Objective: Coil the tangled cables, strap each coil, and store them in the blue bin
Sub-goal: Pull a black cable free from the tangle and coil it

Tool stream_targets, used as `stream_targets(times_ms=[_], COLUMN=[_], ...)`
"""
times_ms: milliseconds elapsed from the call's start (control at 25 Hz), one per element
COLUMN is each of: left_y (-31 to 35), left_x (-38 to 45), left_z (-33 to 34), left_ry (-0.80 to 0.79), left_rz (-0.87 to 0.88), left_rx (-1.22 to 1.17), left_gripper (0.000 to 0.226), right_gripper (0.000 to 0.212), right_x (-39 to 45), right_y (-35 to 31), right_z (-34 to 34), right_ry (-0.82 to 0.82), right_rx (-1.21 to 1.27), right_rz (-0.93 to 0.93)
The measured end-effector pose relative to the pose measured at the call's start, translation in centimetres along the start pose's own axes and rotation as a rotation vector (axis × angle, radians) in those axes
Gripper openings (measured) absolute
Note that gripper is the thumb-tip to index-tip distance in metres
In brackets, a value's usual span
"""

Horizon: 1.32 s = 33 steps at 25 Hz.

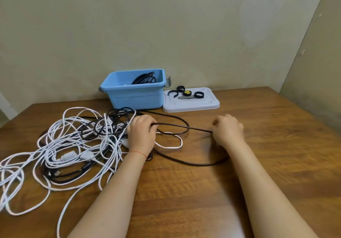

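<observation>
A: Where's the black cable (173, 126) vs hands?
B: Stretched taut between them. Left hand (141, 133) pinches one end at the tangle's edge, right hand (227, 129) grips the other, slightly blurred.
A: Look?
B: Thin, dark, loops trailing on the table (258, 164). Tangled pile (73, 145) of white and black cables sits left.
A: Bin?
B: Blue bin (134, 94) at the back wall, a black coil (144, 78) inside. Lid (191, 101) beside it holds straps (199, 95).
A: Room?
B: Bare wood right and near.
</observation>
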<state>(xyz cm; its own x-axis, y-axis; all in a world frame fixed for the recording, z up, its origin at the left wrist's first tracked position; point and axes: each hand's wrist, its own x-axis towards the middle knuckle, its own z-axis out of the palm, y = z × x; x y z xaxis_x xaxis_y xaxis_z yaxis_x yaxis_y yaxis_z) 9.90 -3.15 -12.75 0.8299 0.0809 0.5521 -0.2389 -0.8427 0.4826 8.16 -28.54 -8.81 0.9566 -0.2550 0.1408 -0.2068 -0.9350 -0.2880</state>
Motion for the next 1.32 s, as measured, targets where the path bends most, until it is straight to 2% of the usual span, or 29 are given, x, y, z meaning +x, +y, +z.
stream_targets(times_ms=[120,200,240,320,440,600,680,720,800,880,960,1040,1120,1200,1320], left_y=[0.1,0.3,0.3,-0.1,-1.3,-2.7,-2.5,-2.3,-2.0,-1.3,-0.2,0.6,0.2,-0.9,-2.2], left_x=[-0.1,0.0,0.0,0.0,0.1,0.3,0.2,0.2,0.2,0.0,-0.2,0.0,0.6,1.3,1.5], left_z=[-0.2,-0.4,-0.5,-0.9,-1.9,-3.1,-3.1,-2.9,-2.7,-2.6,-2.9,-3.5,-4.6,-5.8,-6.8], left_ry=[0.04,0.031,-0.002,-0.101,-0.207,-0.191,-0.166,-0.156,-0.167,-0.203,-0.229,-0.267,-0.364,-0.463,-0.501], left_rz=[0.051,0.059,0.044,-0.013,-0.091,-0.207,-0.224,-0.205,-0.105,0.011,0.083,0.126,0.151,0.169,0.18], left_rx=[-0.037,-0.053,-0.036,0.068,0.229,0.26,0.272,0.284,0.284,0.264,0.255,0.301,0.468,0.611,0.646], left_gripper=[0.003,0.007,0.011,0.027,0.057,0.072,0.069,0.067,0.058,0.05,0.047,0.05,0.06,0.068,0.068], right_gripper=[0.031,0.028,0.028,0.026,0.02,0.017,0.016,0.016,0.02,0.026,0.031,0.037,0.041,0.038,0.029], right_x=[-1.8,-2.7,-3.0,-3.1,-2.7,-1.1,-0.6,-0.5,-0.2,-0.4,-1.1,-1.6,-1.6,-1.1,-0.8], right_y=[-5.1,-8.8,-10.1,-11.5,-11.2,-7.5,-5.3,-4.6,-4.1,-4.5,-5.7,-7.2,-9.0,-10.7,-13.3], right_z=[1.0,1.9,2.6,4.0,3.9,0.2,-0.3,0.0,0.9,1.5,2.0,2.9,3.6,4.5,5.5], right_ry=[0.039,-0.052,-0.091,-0.099,0.015,0.405,0.536,0.528,0.381,0.149,-0.024,-0.096,-0.133,-0.173,-0.218], right_rx=[0.291,0.38,0.388,0.381,0.392,0.737,0.764,0.723,0.47,0.1,-0.097,-0.098,-0.05,0.042,0.106], right_rz=[-0.368,-0.511,-0.526,-0.491,-0.434,-0.181,-0.074,-0.027,0.019,-0.04,-0.171,-0.316,-0.42,-0.461,-0.464])
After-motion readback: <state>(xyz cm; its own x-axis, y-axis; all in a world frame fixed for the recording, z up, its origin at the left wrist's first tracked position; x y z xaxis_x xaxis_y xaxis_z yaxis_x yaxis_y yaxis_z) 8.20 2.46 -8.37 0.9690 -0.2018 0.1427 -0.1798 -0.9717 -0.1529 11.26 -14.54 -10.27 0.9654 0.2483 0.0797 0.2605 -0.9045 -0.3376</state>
